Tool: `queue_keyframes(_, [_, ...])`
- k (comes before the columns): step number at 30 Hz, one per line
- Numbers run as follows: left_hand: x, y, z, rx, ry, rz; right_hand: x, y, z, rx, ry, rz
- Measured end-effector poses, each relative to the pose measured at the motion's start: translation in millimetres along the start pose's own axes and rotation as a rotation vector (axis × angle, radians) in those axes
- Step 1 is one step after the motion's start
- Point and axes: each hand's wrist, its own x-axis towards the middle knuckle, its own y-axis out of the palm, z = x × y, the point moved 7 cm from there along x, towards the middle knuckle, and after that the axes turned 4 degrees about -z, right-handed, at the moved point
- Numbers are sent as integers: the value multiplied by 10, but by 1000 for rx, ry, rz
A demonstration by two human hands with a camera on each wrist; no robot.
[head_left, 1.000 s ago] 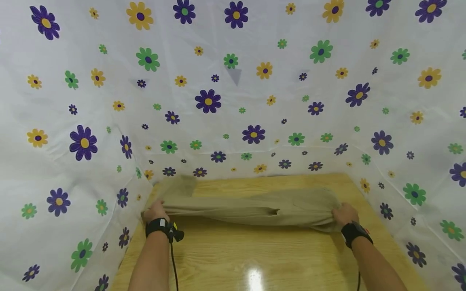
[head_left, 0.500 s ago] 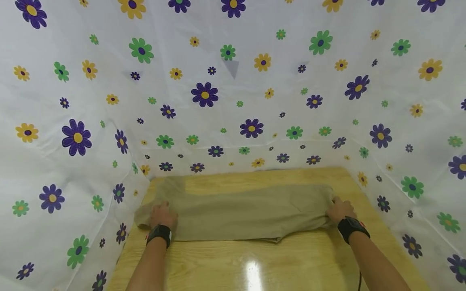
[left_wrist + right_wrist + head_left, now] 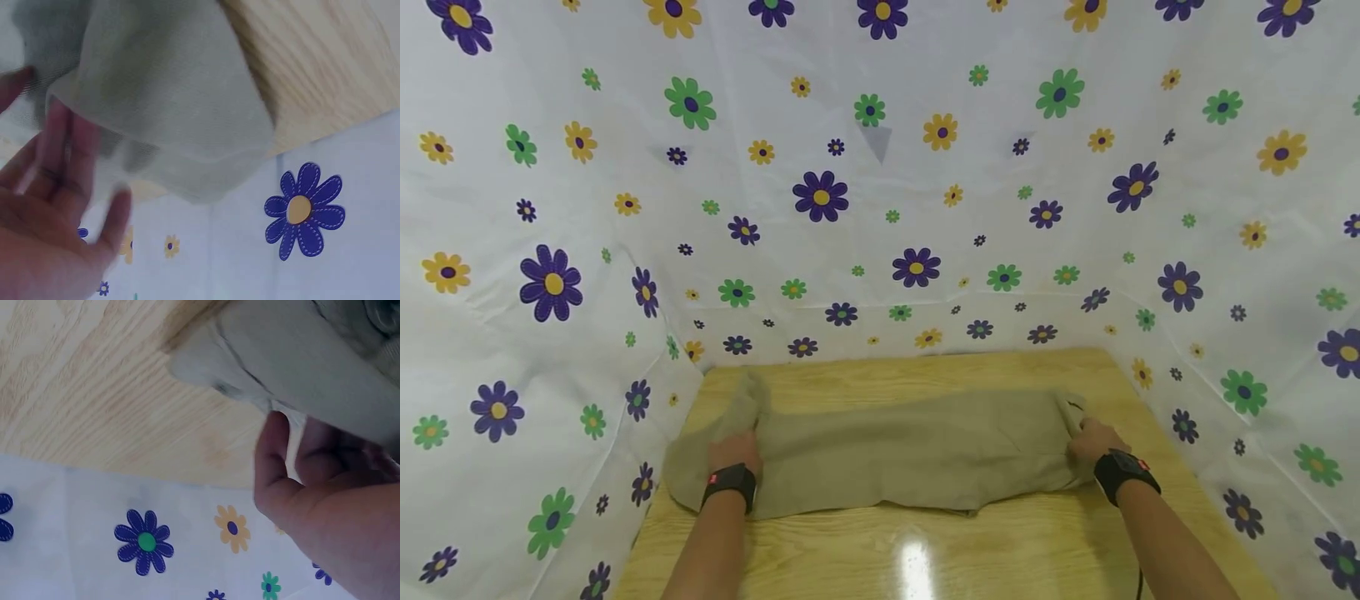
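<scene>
A pair of khaki trousers [image 3: 910, 458] lies folded lengthwise across the wooden table in the head view. At its left end my left hand [image 3: 735, 454] holds a loose part of the cloth, which rises narrowly behind the fingers. In the left wrist view the fingertips of this hand [image 3: 59, 212] run in under a cloth fold and are partly hidden. My right hand [image 3: 1097, 442] grips the right end. The right wrist view has that hand's [image 3: 312, 481] thumb and curled fingers at the edge of a seamed band, with a round button-like piece at the upper corner.
The pale wooden table [image 3: 820, 558] reaches back to a white curtain [image 3: 880, 233] printed with purple, green and yellow flowers, which also stands along both sides. Both wrists wear black straps [image 3: 730, 483], and a thin cable hangs by the right forearm.
The raised cloth has been lowered and spread on the table, its front edge nearer me. My left hand has shifted inward, and the back left flap has narrowed and drawn in toward it.
</scene>
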Motion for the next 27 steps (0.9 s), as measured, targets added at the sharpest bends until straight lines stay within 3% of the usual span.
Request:
queue_keyframes(2, [27,39,-59,24,29,-31,-43,-13,20,4,-31,-8])
queue_keyframes(5, [57,92,-230,19,139,-122,-83,-19,86,41,-102,-84])
queue_keyframes(9, [48,130,-462,-83,246,-167,-94,-2,106,93,-149,-194])
queue_keyframes(15, [96,140,-567,-181,166,-52,-94,-29,64,146,-109,-256])
queue_keyframes(21, [265,326,-548,-220,102,115,-10,0,103,190,-20,-180])
queue_keyframes(24, [355,433,-541,-205,77,131,56,29,164,143,-26,-144])
queue_keyframes(27, [424,492,-594,-115,80,121,92,-16,206,111,-49,-169])
